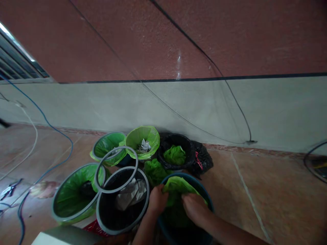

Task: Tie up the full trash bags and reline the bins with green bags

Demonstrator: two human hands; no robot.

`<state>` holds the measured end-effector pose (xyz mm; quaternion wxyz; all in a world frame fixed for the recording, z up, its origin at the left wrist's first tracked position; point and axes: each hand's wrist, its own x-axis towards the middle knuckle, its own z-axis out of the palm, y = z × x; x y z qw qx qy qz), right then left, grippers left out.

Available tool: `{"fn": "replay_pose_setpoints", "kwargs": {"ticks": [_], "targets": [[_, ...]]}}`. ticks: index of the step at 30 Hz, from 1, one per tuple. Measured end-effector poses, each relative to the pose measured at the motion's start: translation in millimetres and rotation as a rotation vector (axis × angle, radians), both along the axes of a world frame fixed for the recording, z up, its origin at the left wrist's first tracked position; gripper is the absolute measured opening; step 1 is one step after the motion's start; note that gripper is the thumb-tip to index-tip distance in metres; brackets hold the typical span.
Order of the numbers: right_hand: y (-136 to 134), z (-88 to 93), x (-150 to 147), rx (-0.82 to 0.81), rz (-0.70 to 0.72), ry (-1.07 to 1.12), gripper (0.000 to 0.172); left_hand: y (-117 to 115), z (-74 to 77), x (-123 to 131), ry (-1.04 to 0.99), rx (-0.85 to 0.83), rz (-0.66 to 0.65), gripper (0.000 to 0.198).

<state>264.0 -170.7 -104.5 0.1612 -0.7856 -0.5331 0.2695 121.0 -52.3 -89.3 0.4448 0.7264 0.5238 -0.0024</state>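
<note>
Both of my hands hold a green plastic bag (176,190) at the mouth of a dark blue bin (204,195) close in front of me. My left hand (157,200) grips the bag's left edge with closed fingers. My right hand (195,207) clutches the bag's right side, its fingers curled into the plastic. The bag is bunched and partly inside the bin.
Several small bins stand along the wall: a black one with crumpled paper (122,204), green-lined ones (76,197) (108,146) (143,141), and a black-lined one holding a green bag (175,153). A loose grey ring (116,168) rests across the bins. Blue and white cables (51,127) run over the tiled floor at left.
</note>
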Motion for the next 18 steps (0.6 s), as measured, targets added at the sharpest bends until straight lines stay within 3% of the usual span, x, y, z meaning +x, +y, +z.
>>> {"fn": "replay_pose_setpoints", "kwargs": {"ticks": [3, 5, 9, 12, 15, 18], "targets": [[8.0, 21.8, 16.8, 0.047, -0.033, -0.219, 0.021, 1.3, -1.3, -2.1, -0.047, -0.034, 0.048, 0.011], [14.1, 22.7, 27.1, -0.008, -0.073, -0.289, 0.028, 2.1, -2.0, -3.4, -0.100, -0.075, 0.106, 0.010], [16.6, 6.5, 36.5, -0.104, -0.117, -0.142, 0.020, 2.8, 2.7, -7.2, -0.300, -0.305, 0.190, 0.011], [15.8, 4.6, 37.8, -0.064, -0.228, 0.116, 0.027, 1.3, 9.1, -6.5, -0.463, -0.420, 0.143, 0.025], [17.2, 16.5, 40.8, -0.018, -0.224, 0.238, 0.032, -0.4, 15.8, -0.3, -0.387, -0.240, 0.067, 0.023], [15.9, 30.5, 48.6, -0.021, -0.209, 0.091, 0.029, 0.8, 24.1, 3.1, -0.081, 0.089, 0.046, 0.013]]}}
